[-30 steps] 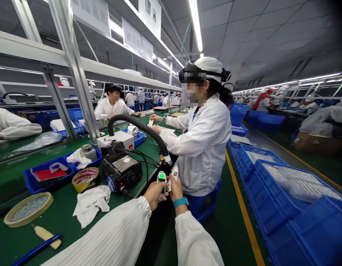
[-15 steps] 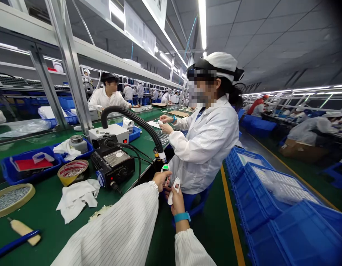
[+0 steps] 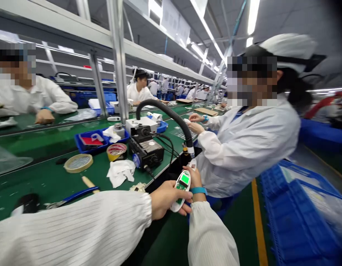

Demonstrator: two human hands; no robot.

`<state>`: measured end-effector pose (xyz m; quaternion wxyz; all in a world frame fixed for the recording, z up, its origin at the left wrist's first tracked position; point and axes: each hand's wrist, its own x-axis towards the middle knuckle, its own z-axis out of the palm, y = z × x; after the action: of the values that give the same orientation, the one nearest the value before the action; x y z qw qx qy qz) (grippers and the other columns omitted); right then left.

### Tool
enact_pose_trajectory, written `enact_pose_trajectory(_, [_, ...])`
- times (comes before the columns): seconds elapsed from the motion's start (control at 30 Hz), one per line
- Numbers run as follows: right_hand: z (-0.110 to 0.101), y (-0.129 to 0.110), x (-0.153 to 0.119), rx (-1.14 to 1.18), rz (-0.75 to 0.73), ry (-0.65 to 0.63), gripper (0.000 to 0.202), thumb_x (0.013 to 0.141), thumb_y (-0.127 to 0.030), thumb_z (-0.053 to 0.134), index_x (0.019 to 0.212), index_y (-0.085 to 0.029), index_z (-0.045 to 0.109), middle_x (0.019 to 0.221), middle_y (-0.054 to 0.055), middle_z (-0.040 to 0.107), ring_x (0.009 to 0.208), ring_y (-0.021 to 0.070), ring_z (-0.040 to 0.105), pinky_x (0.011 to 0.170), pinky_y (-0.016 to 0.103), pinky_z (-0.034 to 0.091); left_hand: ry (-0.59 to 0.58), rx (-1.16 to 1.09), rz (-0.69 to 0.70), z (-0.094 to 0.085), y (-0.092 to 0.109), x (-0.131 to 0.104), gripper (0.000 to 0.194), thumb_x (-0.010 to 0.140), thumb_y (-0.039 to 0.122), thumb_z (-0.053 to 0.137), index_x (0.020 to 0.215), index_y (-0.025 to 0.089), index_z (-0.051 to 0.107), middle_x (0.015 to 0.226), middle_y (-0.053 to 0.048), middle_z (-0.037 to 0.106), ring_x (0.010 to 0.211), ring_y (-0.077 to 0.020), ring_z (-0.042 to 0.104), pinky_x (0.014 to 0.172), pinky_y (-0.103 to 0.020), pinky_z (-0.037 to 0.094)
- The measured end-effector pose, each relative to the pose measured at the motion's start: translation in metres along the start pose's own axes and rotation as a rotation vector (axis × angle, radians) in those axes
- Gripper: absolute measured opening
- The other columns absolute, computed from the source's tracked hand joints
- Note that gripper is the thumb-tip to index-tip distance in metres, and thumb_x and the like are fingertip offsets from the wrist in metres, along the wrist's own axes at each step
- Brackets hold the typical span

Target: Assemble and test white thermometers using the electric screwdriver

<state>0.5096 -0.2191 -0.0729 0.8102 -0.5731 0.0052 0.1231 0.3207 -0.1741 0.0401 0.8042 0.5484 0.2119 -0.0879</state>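
Note:
My left hand (image 3: 165, 199) grips a white oval handheld device (image 3: 179, 189) by its edges, thumb across the lower part. The device is open at the front, showing a green circuit board and a lit green screen. Just behind it, my right hand (image 3: 196, 178), with a blue wristband, is closed on a white oval cover (image 3: 192, 164) with a window cut in it. Its fingers are mostly hidden by the device. Both hands are off the bench's front edge, close together.
A black soldering station (image 3: 147, 150) and a flexible black hose (image 3: 171, 112) stand ahead. Left lie a white cloth (image 3: 121, 173), blue-handled pliers (image 3: 80, 194), tape rolls (image 3: 78, 163) and a blue tray (image 3: 87, 147). A co-worker (image 3: 248, 136) sits close on the right, near blue crates (image 3: 287, 210).
My view has turned left. The device has come nearer and faces me more fully; the right hand with the cover has gone from beside it to behind it.

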Motion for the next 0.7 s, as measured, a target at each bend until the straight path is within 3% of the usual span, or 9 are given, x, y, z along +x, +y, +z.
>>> enact_pose_trajectory(0.07, [0.003, -0.005, -0.016, 0.023, 0.066, 0.012, 0.020, 0.087, -0.022, 0.049, 0.102, -0.010, 0.050, 0.073, 0.000, 0.054, 0.052, 0.0047, 0.049, 0.045, 0.015, 0.042, -0.017, -0.047, 0.018, -0.018, 0.000, -0.056, 0.020, 0.067, 0.023, 0.064, 0.076, 0.016, 0.047, 0.065, 0.000, 0.057, 0.040, -0.0090, 0.051, 0.036, -0.019, 0.033])
enact_pose_trajectory(0.17, [0.006, -0.014, -0.067, 0.093, 0.084, 0.006, 0.032, 0.081, -0.020, 0.055, 0.110, -0.013, 0.046, 0.070, -0.001, 0.054, 0.049, 0.0045, 0.048, 0.042, 0.013, 0.039, 0.156, -0.130, 0.059, -0.051, -0.009, -0.134, 0.020, 0.072, 0.032, 0.061, 0.071, 0.016, 0.049, 0.060, 0.003, 0.052, 0.034, -0.0015, 0.036, 0.036, -0.017, 0.024])
enact_pose_trajectory(0.23, [0.012, -0.020, -0.116, 0.159, 0.076, -0.062, 0.040, 0.076, -0.034, 0.059, 0.111, -0.018, 0.047, 0.072, -0.001, 0.056, 0.052, 0.0057, 0.050, 0.043, 0.013, 0.040, 0.240, -0.200, 0.089, -0.071, -0.024, -0.175, 0.036, 0.078, 0.048, 0.049, 0.070, 0.013, 0.055, 0.052, 0.001, 0.048, 0.039, -0.0038, 0.038, 0.043, -0.017, 0.030])
enact_pose_trajectory(0.3, [0.027, -0.022, -0.172, 0.298, 0.078, -0.244, 0.053, 0.071, -0.057, 0.055, 0.108, -0.018, 0.052, 0.072, 0.002, 0.056, 0.050, 0.0078, 0.047, 0.039, 0.016, 0.039, 0.331, -0.286, 0.126, -0.088, -0.043, -0.205, 0.051, 0.079, 0.057, 0.039, 0.072, 0.012, 0.060, 0.051, -0.002, 0.050, 0.044, -0.0067, 0.041, 0.048, -0.019, 0.035])
enact_pose_trajectory(0.37, [0.051, -0.017, -0.230, 0.354, 0.202, -0.527, 0.056, 0.071, -0.063, 0.052, 0.110, -0.022, 0.052, 0.065, -0.001, 0.052, 0.045, 0.0078, 0.044, 0.036, 0.017, 0.036, 0.453, -0.327, 0.200, -0.100, -0.065, -0.224, 0.054, 0.076, 0.062, 0.042, 0.077, 0.012, 0.062, 0.056, -0.003, 0.054, 0.047, -0.0089, 0.044, 0.050, -0.021, 0.037])
enact_pose_trajectory(0.43, [0.081, -0.004, -0.286, 0.349, 0.346, -0.716, 0.052, 0.076, -0.063, 0.046, 0.108, -0.022, 0.053, 0.066, 0.000, 0.052, 0.043, 0.0072, 0.043, 0.034, 0.017, 0.034, 0.648, -0.306, 0.341, -0.108, -0.087, -0.235, 0.049, 0.070, 0.059, 0.054, 0.088, 0.015, 0.063, 0.070, -0.005, 0.061, 0.058, -0.0126, 0.052, 0.056, -0.022, 0.041])
enact_pose_trajectory(0.5, [0.111, 0.013, -0.336, 0.290, 0.389, -0.736, 0.048, 0.076, -0.060, 0.049, 0.105, -0.022, 0.055, 0.072, 0.000, 0.056, 0.054, 0.0082, 0.051, 0.047, 0.018, 0.043, 0.908, -0.255, 0.481, -0.114, -0.108, -0.243, 0.049, 0.068, 0.052, 0.060, 0.105, 0.019, 0.059, 0.095, -0.007, 0.064, 0.085, -0.0193, 0.058, 0.073, -0.026, 0.046])
enact_pose_trajectory(0.57, [0.133, 0.029, -0.376, 0.177, 0.351, -0.750, 0.048, 0.074, -0.055, 0.057, 0.109, -0.022, 0.053, 0.092, 0.003, 0.060, 0.079, 0.0125, 0.058, 0.072, 0.021, 0.048, 1.118, -0.181, 0.552, -0.120, -0.126, -0.249, 0.051, 0.071, 0.047, 0.059, 0.114, 0.021, 0.055, 0.113, -0.008, 0.058, 0.112, -0.0243, 0.048, 0.091, -0.031, 0.040])
enact_pose_trajectory(0.7, [0.152, 0.046, -0.421, 0.001, 0.290, -0.887, 0.051, 0.074, -0.054, 0.057, 0.113, -0.023, 0.050, 0.116, 0.005, 0.055, 0.105, 0.0187, 0.053, 0.085, 0.025, 0.046, 1.252, -0.092, 0.580, -0.133, -0.149, -0.266, 0.047, 0.073, 0.043, 0.058, 0.115, 0.022, 0.056, 0.125, -0.008, 0.051, 0.129, -0.0272, 0.029, 0.105, -0.038, 0.027])
